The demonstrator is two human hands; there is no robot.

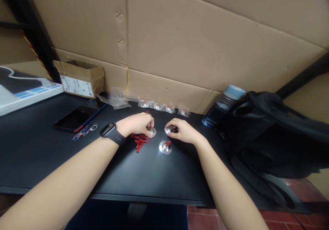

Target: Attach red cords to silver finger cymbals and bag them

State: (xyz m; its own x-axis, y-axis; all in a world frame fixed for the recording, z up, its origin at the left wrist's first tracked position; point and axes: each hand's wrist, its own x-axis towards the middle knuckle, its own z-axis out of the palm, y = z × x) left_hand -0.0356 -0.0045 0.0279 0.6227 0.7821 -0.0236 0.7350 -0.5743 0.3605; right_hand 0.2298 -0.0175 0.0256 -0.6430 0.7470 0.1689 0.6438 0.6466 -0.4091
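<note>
Both my hands are closed at the middle of the black table. My left hand (140,123), with a dark watch on its wrist, pinches a small silver finger cymbal (153,132) with a hole in its centre. A short gap to the right, my right hand (182,130) grips a second finger cymbal (167,130) by its edge, its fingers hiding part of it. Nearer to me lies another finger cymbal (165,148) with a red cord loop on top. Several loose red cord loops (140,142) lie in a small pile below my left hand.
Several bagged cymbals (169,109) line the back by the cardboard wall (205,45). To the left are clear plastic bags (118,99), an open carton (84,79), a dark tablet (77,117), a keyring (86,131) and a power strip (33,94). A bottle (221,106) and black backpack (272,130) stand right.
</note>
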